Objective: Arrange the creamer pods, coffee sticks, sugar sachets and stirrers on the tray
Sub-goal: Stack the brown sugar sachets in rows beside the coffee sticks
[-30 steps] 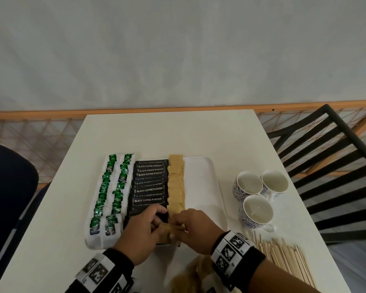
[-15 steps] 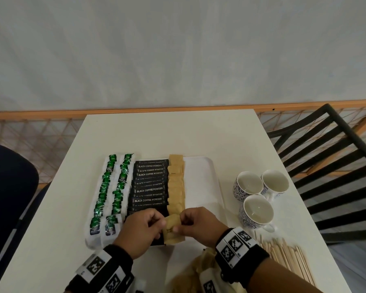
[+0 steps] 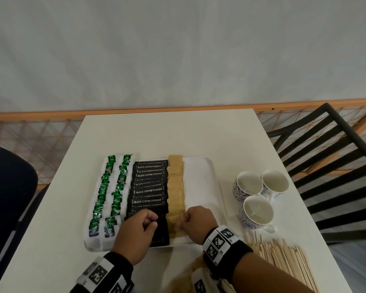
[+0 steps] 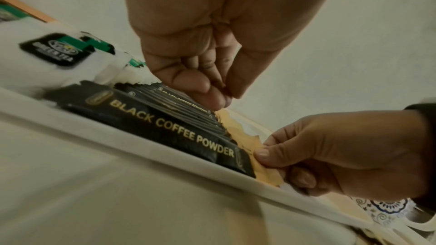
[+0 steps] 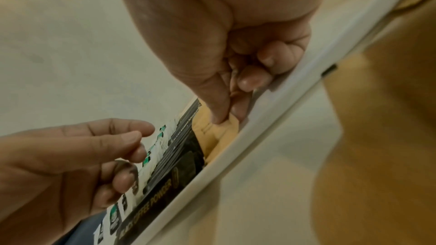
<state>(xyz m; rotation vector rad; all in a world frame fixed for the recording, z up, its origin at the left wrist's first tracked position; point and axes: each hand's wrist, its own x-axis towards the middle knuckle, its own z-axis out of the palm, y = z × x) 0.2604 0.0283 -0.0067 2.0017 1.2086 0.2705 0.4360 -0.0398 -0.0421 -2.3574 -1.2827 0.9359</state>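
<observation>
A white tray [image 3: 199,187] holds two rows of green-and-white creamer pods [image 3: 110,193], a column of black coffee sticks [image 3: 149,190] and a column of brown sugar sachets [image 3: 175,187]. My right hand [image 3: 183,220] pinches the nearest sugar sachet [image 3: 174,227] by its right edge, and the sachet lies flat at the column's near end. In the left wrist view, thumb and forefinger of that hand [image 4: 264,157] nip the sachet [image 4: 261,170]. My left hand [image 3: 150,220] hovers over the near coffee sticks, fingers loosely curled and holding nothing. Wooden stirrers [image 3: 283,259] lie on the table at the right.
Three blue-patterned cups [image 3: 258,210] stand right of the tray. A loose heap of brown sachets [image 3: 184,280] lies on the table under my right wrist. A black chair [image 3: 325,155] is at the right, and a dark chair at the left.
The sachet held between both hands has come down flat at the near end of the sachet column. My left hand let go and drew left over the coffee sticks.
</observation>
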